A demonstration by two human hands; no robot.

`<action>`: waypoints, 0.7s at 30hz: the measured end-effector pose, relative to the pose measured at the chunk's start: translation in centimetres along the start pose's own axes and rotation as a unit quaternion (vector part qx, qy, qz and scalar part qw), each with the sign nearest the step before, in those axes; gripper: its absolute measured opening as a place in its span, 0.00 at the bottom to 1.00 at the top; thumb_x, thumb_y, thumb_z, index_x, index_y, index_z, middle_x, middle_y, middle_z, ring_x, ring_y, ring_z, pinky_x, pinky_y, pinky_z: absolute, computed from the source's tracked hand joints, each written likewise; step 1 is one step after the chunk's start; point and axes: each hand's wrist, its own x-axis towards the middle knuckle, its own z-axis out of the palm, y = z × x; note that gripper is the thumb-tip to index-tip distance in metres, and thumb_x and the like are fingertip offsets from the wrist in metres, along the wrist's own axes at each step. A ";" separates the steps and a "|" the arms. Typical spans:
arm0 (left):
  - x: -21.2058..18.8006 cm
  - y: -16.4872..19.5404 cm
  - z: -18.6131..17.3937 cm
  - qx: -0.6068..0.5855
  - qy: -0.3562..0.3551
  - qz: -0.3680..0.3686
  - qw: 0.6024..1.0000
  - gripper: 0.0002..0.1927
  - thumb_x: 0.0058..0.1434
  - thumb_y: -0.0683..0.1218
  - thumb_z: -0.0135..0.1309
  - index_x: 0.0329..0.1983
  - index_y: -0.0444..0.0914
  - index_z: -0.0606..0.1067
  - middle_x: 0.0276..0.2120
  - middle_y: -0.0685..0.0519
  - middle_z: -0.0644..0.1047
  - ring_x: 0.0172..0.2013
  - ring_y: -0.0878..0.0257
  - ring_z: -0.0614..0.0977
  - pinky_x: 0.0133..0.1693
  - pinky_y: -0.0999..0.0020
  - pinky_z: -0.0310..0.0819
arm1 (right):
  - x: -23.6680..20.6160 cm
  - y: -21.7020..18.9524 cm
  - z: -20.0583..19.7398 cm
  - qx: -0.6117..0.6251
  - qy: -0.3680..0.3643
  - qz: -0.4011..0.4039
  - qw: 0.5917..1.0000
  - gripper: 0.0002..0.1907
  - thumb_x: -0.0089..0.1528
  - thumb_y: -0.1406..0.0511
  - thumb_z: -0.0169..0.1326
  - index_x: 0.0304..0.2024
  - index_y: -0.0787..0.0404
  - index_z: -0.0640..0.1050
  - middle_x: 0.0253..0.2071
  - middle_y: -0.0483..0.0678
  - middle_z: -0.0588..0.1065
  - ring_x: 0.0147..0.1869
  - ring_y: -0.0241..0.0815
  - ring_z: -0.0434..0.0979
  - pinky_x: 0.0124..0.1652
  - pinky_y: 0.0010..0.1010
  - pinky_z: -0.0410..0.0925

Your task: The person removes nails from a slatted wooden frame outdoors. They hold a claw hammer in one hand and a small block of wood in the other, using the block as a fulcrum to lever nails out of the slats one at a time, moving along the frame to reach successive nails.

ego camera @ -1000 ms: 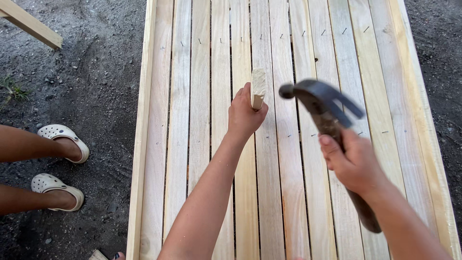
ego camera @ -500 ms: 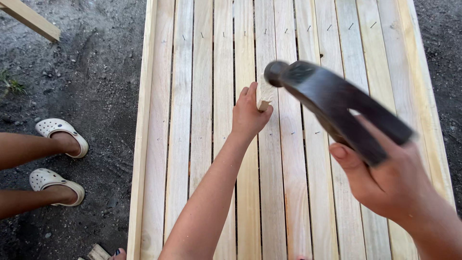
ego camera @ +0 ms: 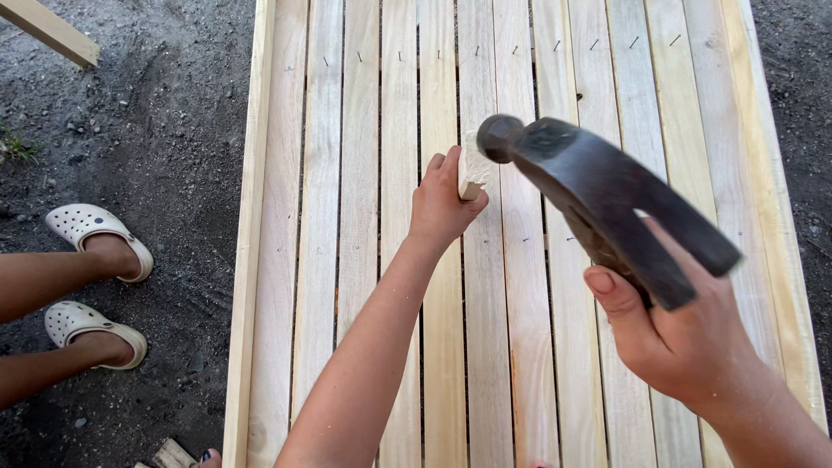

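White clogs [ego camera: 95, 286] on another person's feet at far left, on dark gravel w/ a timber offcut [ego camera: 52, 30] above. Pale slat panel [ego camera: 347, 260] fills centre; row of nails [ego camera: 485, 50] standing proud near top edge. Left hand [ego camera: 440, 208] closed round a small wood block [ego camera: 472, 169], block pressed on a slat approx mid-panel. Right hand [ego camera: 685, 338] fisted tight on dark hammer [ego camera: 598, 195] handle; hammer raised, head just beside block, contact w/ block can't be told
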 end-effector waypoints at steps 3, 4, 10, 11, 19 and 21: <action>0.2 0.0 0.0 0.005 -0.006 0.012 1.000 0.35 0.48 0.48 0.64 0.61 0.40 0.66 0.44 0.46 0.73 0.39 0.46 0.81 0.38 0.52 0.79 | 0.8 -0.2 1.0 -0.009 -0.055 0.085 0.995 0.16 0.69 0.58 0.51 0.50 0.66 0.73 0.22 0.53 0.73 0.24 0.47 0.74 0.26 0.36 0.67; 0.1 0.0 0.0 0.007 -0.012 0.016 1.000 0.36 0.48 0.48 0.65 0.60 0.40 0.67 0.44 0.46 0.73 0.40 0.46 0.81 0.37 0.52 0.78 | 1.2 0.0 1.5 -0.084 -0.131 0.172 0.973 0.17 0.69 0.58 0.52 0.52 0.64 0.74 0.19 0.53 0.73 0.22 0.49 0.74 0.27 0.38 0.67; 0.1 0.3 -0.3 0.006 -0.014 -0.001 1.000 0.29 0.49 0.47 0.63 0.55 0.42 0.70 0.40 0.49 0.74 0.39 0.48 0.81 0.38 0.54 0.79 | 1.0 -0.6 0.1 -0.030 -0.075 0.177 0.981 0.14 0.65 0.60 0.53 0.46 0.63 0.75 0.16 0.52 0.72 0.20 0.50 0.73 0.23 0.40 0.66; 0.1 0.4 -0.3 0.000 -0.008 0.001 1.000 0.30 0.49 0.47 0.63 0.56 0.42 0.70 0.40 0.49 0.74 0.38 0.48 0.81 0.38 0.54 0.79 | 0.8 -1.0 -0.3 -0.026 -0.054 0.153 0.986 0.13 0.64 0.61 0.53 0.45 0.63 0.75 0.16 0.52 0.72 0.20 0.49 0.72 0.23 0.40 0.65; 0.1 -0.1 -0.2 -0.022 -0.010 -0.002 1.000 0.34 0.48 0.47 0.63 0.59 0.41 0.68 0.41 0.47 0.73 0.39 0.48 0.81 0.38 0.54 0.79 | 0.6 0.6 2.2 -0.034 -0.100 0.177 0.978 0.13 0.66 0.59 0.53 0.44 0.62 0.75 0.17 0.54 0.70 0.19 0.54 0.72 0.25 0.41 0.65; 0.1 -0.3 -0.1 -0.017 -0.005 0.004 1.000 0.36 0.47 0.47 0.63 0.61 0.40 0.67 0.43 0.47 0.73 0.39 0.48 0.81 0.38 0.55 0.79 | 0.1 1.8 2.7 -0.026 -0.125 0.212 0.969 0.13 0.66 0.58 0.53 0.44 0.61 0.76 0.15 0.54 0.70 0.18 0.54 0.72 0.24 0.42 0.65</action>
